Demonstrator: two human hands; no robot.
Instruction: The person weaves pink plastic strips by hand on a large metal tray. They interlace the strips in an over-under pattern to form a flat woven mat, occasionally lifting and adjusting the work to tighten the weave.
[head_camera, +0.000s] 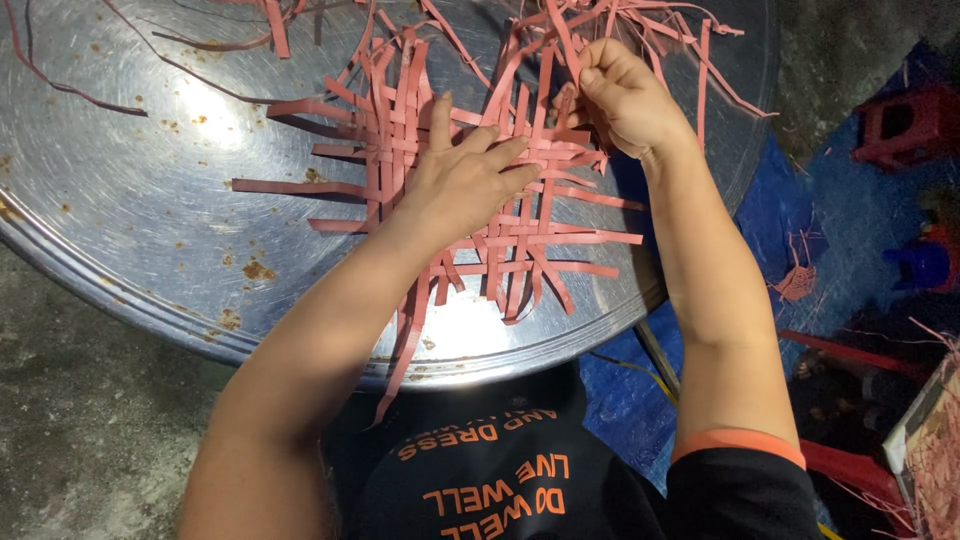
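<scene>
Closest to the camera is a black shirt (500, 480) with orange print, at the bottom edge, and from it two bare forearms reach up over a round metal tabletop (130, 200). On the tabletop lies a flat mat (520, 240) woven from pink strips, with many loose strip ends sticking out on all sides. Some ends hang over the near rim of the tabletop.

The left hand (465, 175) lies flat on the middle of the mat, palm down, with the fingers open and spread toward the right. It presses on the woven part and grips nothing. The right hand (625, 95) is at the far right corner of the mat, almost closed, and its fingertips pinch one pink strip (560, 35) that rises from the weave toward the far edge. More loose strips (680, 30) lie tangled just beyond this hand.

The tabletop is shiny, with small rust-coloured spots and a bright reflection of light left of the mat. One thin dark strip (70, 85) lies alone on its far left part. Under the tabletop there is grey concrete floor (70, 420) on the left and a blue sheet (830, 220) on the right. On this sheet stand a red stool (905, 125) and, further down, a small blue one (920, 262).
</scene>
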